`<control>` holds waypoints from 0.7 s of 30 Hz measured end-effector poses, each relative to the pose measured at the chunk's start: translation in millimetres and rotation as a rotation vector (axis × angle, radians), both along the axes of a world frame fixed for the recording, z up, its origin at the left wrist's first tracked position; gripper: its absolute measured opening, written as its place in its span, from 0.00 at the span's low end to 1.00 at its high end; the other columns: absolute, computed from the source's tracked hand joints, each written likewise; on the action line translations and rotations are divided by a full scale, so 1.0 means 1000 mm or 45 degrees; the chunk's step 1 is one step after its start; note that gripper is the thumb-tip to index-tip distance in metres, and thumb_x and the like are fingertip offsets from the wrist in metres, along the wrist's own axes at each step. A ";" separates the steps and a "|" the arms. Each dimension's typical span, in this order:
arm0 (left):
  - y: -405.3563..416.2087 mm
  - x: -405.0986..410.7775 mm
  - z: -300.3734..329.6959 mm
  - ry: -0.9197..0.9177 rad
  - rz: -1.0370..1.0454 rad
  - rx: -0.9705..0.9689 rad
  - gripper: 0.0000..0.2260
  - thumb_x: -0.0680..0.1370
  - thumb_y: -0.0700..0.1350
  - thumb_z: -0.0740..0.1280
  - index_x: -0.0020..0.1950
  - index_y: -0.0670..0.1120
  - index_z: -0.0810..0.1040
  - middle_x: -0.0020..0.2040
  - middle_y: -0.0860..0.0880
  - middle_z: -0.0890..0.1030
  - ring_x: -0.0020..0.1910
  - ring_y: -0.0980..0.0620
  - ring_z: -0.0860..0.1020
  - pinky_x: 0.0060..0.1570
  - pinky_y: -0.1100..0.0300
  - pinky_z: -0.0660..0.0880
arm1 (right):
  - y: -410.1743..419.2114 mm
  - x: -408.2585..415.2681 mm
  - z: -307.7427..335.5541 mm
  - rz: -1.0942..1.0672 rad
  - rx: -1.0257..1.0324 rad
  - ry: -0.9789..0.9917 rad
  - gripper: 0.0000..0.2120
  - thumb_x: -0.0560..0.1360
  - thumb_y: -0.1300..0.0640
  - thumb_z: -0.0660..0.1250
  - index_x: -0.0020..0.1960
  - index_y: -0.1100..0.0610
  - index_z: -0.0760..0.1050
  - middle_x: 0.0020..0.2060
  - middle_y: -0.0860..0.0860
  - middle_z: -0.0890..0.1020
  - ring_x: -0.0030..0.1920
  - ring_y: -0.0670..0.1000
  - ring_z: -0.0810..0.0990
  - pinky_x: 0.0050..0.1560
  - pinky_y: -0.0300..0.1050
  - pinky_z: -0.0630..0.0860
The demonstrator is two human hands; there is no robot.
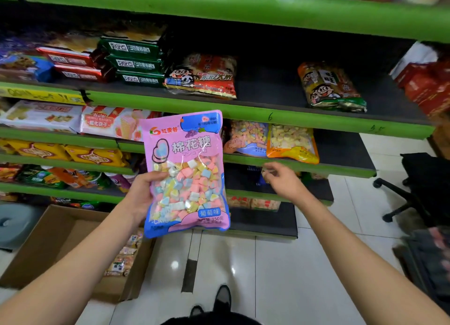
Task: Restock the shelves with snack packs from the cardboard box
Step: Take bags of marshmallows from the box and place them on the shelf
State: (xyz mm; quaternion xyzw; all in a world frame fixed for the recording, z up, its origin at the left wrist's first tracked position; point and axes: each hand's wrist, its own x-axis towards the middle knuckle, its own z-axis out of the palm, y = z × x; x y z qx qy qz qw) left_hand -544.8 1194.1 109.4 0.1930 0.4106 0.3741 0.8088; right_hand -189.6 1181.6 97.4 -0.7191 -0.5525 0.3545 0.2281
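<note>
My left hand (142, 193) grips a pink and blue marshmallow pack (186, 171) by its left edge and holds it upright in front of the green shelves (267, 116). To the right of the pack my right hand (280, 180) hovers with loosely curled fingers and holds nothing. Two more marshmallow packs, a blue one (248, 138) and an orange one (291, 144), lie on the shelf just behind and right of the held pack. The cardboard box (56, 242) stands open on the floor at lower left, with small snack packs (125, 259) in it.
Biscuit, wafer and rice cracker packs fill the shelves to the left and above. A black office chair (418, 186) stands on the tiled floor at the right. A grey stool (14, 222) sits left of the box. My shoes (219, 300) show at the bottom.
</note>
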 end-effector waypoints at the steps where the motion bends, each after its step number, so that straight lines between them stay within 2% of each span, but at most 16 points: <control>1: -0.002 0.002 -0.001 -0.020 -0.006 -0.003 0.15 0.72 0.42 0.63 0.55 0.44 0.84 0.55 0.40 0.85 0.51 0.37 0.84 0.50 0.42 0.82 | -0.009 -0.017 0.007 -0.042 -0.001 0.154 0.11 0.82 0.57 0.65 0.63 0.56 0.77 0.62 0.55 0.81 0.58 0.52 0.80 0.55 0.41 0.72; 3: -0.007 0.009 -0.003 -0.047 -0.023 -0.018 0.15 0.72 0.41 0.63 0.50 0.43 0.87 0.54 0.40 0.86 0.50 0.38 0.85 0.46 0.43 0.83 | -0.026 -0.047 0.020 -0.186 -0.019 0.501 0.06 0.83 0.54 0.63 0.53 0.53 0.79 0.58 0.54 0.84 0.54 0.53 0.84 0.53 0.45 0.77; 6: -0.014 0.023 -0.004 -0.092 -0.108 -0.013 0.14 0.70 0.42 0.67 0.51 0.43 0.88 0.54 0.40 0.86 0.51 0.38 0.85 0.45 0.44 0.83 | -0.050 -0.078 0.038 -0.229 -0.080 0.813 0.14 0.79 0.44 0.65 0.51 0.55 0.79 0.52 0.50 0.87 0.50 0.49 0.86 0.45 0.43 0.81; 8: -0.021 0.033 -0.003 -0.126 -0.196 -0.007 0.19 0.64 0.42 0.77 0.54 0.43 0.87 0.56 0.39 0.85 0.53 0.37 0.84 0.47 0.43 0.82 | -0.065 -0.088 0.042 -0.173 -0.120 0.839 0.20 0.74 0.40 0.69 0.53 0.56 0.79 0.50 0.49 0.87 0.49 0.49 0.86 0.47 0.47 0.82; 10: -0.028 0.042 -0.004 -0.123 -0.267 -0.038 0.25 0.58 0.43 0.82 0.54 0.42 0.87 0.57 0.39 0.85 0.53 0.36 0.84 0.47 0.43 0.82 | -0.076 -0.088 0.039 -0.194 -0.137 0.843 0.19 0.73 0.43 0.73 0.55 0.56 0.79 0.51 0.52 0.87 0.52 0.54 0.87 0.57 0.57 0.82; 12: -0.036 0.052 -0.007 -0.089 -0.316 -0.055 0.24 0.58 0.44 0.82 0.54 0.43 0.87 0.57 0.38 0.85 0.53 0.36 0.84 0.47 0.43 0.82 | -0.084 -0.082 0.032 -0.277 -0.155 0.895 0.14 0.76 0.47 0.72 0.56 0.55 0.80 0.50 0.54 0.87 0.52 0.57 0.87 0.59 0.63 0.80; 14: -0.044 0.060 -0.007 -0.038 -0.327 -0.063 0.23 0.60 0.47 0.81 0.53 0.43 0.87 0.57 0.38 0.84 0.53 0.37 0.84 0.47 0.43 0.82 | -0.091 -0.075 0.024 -0.364 -0.208 1.035 0.13 0.80 0.48 0.67 0.58 0.55 0.80 0.52 0.56 0.87 0.53 0.59 0.86 0.59 0.63 0.80; 16: -0.049 0.067 -0.005 0.016 -0.315 -0.051 0.29 0.59 0.49 0.82 0.58 0.43 0.85 0.60 0.38 0.83 0.57 0.36 0.83 0.54 0.41 0.80 | -0.097 -0.069 0.014 -0.439 -0.209 1.179 0.14 0.82 0.49 0.63 0.61 0.56 0.79 0.53 0.58 0.86 0.53 0.61 0.86 0.56 0.61 0.81; 18: -0.052 0.072 -0.002 0.036 -0.287 -0.016 0.38 0.60 0.50 0.82 0.68 0.42 0.78 0.64 0.37 0.81 0.62 0.35 0.80 0.62 0.38 0.76 | -0.101 -0.064 0.006 -0.518 -0.160 1.216 0.15 0.83 0.49 0.61 0.63 0.56 0.78 0.55 0.60 0.86 0.53 0.63 0.86 0.55 0.64 0.81; 21: -0.055 0.083 -0.001 0.020 -0.232 0.083 0.45 0.59 0.50 0.83 0.74 0.43 0.71 0.66 0.36 0.79 0.63 0.34 0.78 0.63 0.36 0.74 | -0.105 -0.049 -0.004 -0.546 -0.121 1.235 0.15 0.84 0.49 0.60 0.63 0.56 0.77 0.54 0.60 0.86 0.53 0.64 0.85 0.55 0.67 0.80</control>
